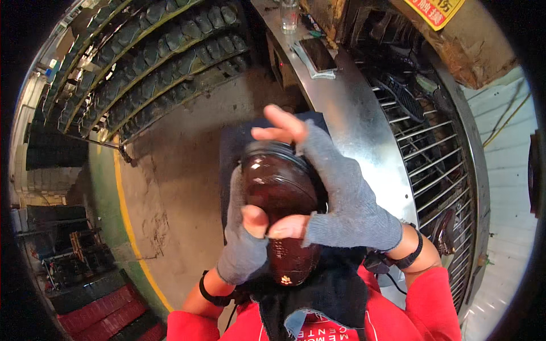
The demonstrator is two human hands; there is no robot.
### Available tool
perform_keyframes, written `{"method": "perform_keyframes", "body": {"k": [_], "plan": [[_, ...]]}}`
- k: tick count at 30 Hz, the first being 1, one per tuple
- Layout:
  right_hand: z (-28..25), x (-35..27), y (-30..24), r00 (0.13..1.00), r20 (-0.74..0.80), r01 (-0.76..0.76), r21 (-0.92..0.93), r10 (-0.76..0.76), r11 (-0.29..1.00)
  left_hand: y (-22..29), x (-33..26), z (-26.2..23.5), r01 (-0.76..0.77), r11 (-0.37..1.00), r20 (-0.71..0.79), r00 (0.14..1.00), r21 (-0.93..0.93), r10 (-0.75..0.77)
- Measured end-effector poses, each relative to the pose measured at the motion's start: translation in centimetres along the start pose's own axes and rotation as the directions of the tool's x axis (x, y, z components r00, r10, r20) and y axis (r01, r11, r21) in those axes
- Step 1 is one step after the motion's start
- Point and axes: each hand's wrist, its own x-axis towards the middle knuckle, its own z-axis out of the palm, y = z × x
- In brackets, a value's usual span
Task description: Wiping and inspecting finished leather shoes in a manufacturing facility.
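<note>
A dark brown glass jar (280,190) with a black screw lid is held up close to the camera. My left hand (243,238), in a grey fingerless glove, grips the jar's lower left side with the thumb across its front. My right hand (335,199), in the same kind of glove, wraps over the lid end and right side; its thumb touches the jar's front and its fingers curl over the lid. Below the jar hangs a black cloth (330,290) against my red top.
A curved sheet-metal counter (352,108) runs along the right, with a dark flat phone-like slab (318,54) and a clear glass (289,14) on it. Wire racks (432,159) lie beyond. Rows of black tyres (148,62) fill shelves upper left. A yellow line (128,221) crosses the concrete floor.
</note>
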Motion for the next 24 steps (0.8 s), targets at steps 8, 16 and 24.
{"method": "perform_keyframes", "body": {"k": [8,16,24], "plan": [[1.1,-0.8,0.2,0.994,-0.101,-0.057,-0.079,0.049,0.995,-1.6,-0.6,0.0,-0.251,0.93,-0.158,0.941,0.269,0.299],[3.0,-2.9,8.6,0.883,0.293,-0.376,0.908,0.366,0.182,5.0,7.9,0.0,-0.589,0.759,0.18,0.808,0.278,0.561],[2.2,-7.3,9.0,0.749,0.377,-0.552,0.809,0.544,0.2,2.7,10.7,-0.6,-0.389,0.897,0.221,0.912,0.207,0.345]]}}
